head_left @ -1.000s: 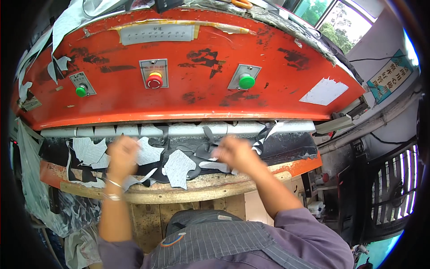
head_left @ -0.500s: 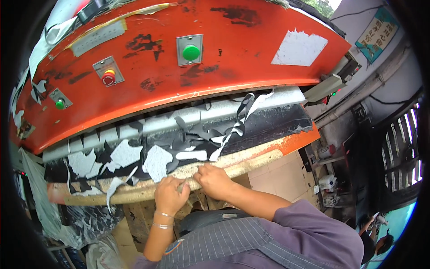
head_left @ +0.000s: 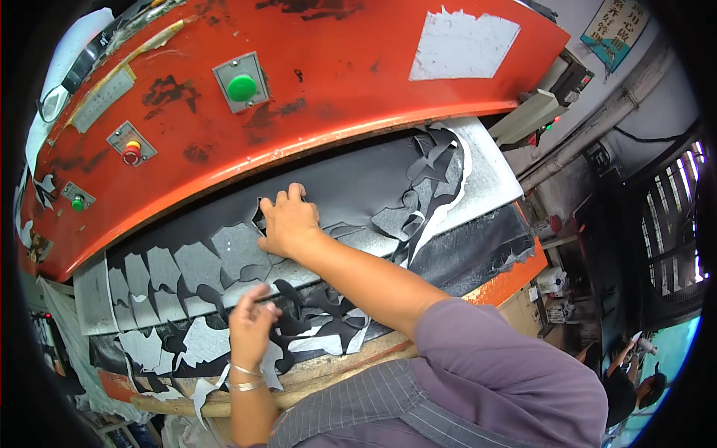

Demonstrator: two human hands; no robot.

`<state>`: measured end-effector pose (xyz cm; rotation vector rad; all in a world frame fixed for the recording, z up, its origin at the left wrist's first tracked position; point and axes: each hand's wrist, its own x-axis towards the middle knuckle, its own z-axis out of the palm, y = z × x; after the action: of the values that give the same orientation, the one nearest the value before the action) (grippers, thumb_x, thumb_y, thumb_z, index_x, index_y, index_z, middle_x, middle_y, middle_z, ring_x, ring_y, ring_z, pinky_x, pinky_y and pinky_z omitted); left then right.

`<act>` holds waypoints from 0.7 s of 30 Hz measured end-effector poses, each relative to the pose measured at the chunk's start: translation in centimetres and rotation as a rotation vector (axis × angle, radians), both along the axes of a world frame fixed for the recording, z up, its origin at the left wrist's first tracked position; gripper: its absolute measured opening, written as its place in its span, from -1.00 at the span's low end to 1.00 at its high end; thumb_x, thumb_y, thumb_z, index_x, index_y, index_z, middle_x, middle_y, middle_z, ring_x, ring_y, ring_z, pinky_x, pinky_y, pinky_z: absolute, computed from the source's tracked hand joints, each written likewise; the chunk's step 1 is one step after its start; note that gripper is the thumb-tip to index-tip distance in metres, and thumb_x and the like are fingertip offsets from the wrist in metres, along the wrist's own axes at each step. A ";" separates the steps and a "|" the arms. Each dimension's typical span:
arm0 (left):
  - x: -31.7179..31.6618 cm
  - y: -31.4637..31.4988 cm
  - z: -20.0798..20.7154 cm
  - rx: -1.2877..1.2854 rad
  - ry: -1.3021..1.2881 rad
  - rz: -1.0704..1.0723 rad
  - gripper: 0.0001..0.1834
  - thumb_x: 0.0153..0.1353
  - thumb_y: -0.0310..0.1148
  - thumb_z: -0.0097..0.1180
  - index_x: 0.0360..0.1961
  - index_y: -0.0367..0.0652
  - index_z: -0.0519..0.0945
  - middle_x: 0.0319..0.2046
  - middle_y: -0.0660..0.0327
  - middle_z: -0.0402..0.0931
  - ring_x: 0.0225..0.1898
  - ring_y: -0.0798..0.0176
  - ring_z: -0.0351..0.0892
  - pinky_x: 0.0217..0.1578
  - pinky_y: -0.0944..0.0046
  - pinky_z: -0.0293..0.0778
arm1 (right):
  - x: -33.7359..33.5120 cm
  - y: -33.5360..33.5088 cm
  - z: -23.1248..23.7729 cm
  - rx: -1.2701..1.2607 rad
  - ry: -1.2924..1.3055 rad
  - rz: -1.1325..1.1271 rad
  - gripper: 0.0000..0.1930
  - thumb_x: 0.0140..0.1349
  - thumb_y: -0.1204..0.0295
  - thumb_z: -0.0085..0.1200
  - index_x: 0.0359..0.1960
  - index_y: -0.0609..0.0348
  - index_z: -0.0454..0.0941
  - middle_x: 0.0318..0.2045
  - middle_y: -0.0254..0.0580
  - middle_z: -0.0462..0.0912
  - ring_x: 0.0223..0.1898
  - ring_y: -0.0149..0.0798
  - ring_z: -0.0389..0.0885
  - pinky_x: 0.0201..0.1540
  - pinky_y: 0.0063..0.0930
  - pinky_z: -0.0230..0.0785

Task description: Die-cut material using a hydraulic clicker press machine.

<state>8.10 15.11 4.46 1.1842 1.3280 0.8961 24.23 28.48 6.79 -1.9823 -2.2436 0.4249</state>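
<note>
My right hand [head_left: 290, 224] reaches over the press bed, fingers spread and bent around a small dark-edged cutting die [head_left: 259, 215], which it mostly hides. Under it lies a dark sheet of material [head_left: 351, 179] with several cutout shapes along its near side. My left hand [head_left: 252, 322] is in the air, nearer to me, its fingers apart and holding nothing. Below and beside it are white-and-black scraps [head_left: 207, 342] on the black front ledge. Twisted offcut strips [head_left: 429, 198] lie at the sheet's right end.
The orange press head [head_left: 336, 89] spans the far side, with green buttons [head_left: 242, 88] and a red knob [head_left: 131, 153]. A pale rounded rail [head_left: 321, 379] edges the front. At far right, another person [head_left: 635, 388] is in the background.
The pale bed with the dark sheet has come out toward me from under the press head. My right hand has left the front rail for the sheet; my left has lifted off the rail.
</note>
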 end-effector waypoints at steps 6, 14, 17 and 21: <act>2.4 2.7 0.1 0.083 -0.317 -0.011 -0.06 0.04 -0.65 0.17 0.41 -0.30 -0.08 0.33 0.03 0.08 -0.15 0.36 0.51 -0.11 0.38 0.47 | 6.1 -5.0 1.7 -0.232 0.624 0.343 -0.43 0.01 0.00 0.16 0.01 0.07 0.55 -0.13 0.01 0.50 0.02 0.03 0.31 0.07 -0.13 0.28; 6.4 -5.9 -3.9 0.036 -0.096 -0.007 -0.81 0.10 -0.51 0.23 -0.24 -0.28 0.56 -0.37 0.33 0.58 -0.36 0.50 0.48 -0.30 0.43 0.45 | 10.0 -14.3 -1.3 -0.232 0.748 0.478 -0.48 0.03 0.02 0.16 -0.09 0.14 0.60 -0.26 -0.05 0.50 -0.07 -0.04 0.31 0.09 -0.20 0.19; 6.4 -7.7 -4.1 -0.019 -0.310 0.150 -0.87 0.19 -0.47 0.20 -0.25 -0.29 0.57 -0.41 0.29 0.59 -0.40 0.48 0.51 -0.34 0.43 0.46 | 11.1 -13.2 -0.4 -0.104 0.602 0.518 -0.48 -0.01 0.03 0.18 -0.09 0.14 0.62 -0.22 -0.02 0.52 -0.04 0.00 0.31 0.09 -0.16 0.22; 1.8 -7.4 -3.0 -0.248 -0.038 0.025 -0.76 0.19 -0.43 0.20 -0.16 -0.30 0.53 -0.26 0.16 0.57 -0.27 0.33 0.53 -0.22 0.33 0.48 | 12.5 -5.4 0.8 0.028 0.218 0.322 -0.43 -0.07 -0.02 0.16 -0.07 0.07 0.64 -0.13 0.02 0.53 0.04 0.05 0.31 0.12 -0.13 0.30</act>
<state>9.88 7.69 1.47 0.9566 1.3820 0.7434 36.77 23.11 7.55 -1.4793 -2.4094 0.6053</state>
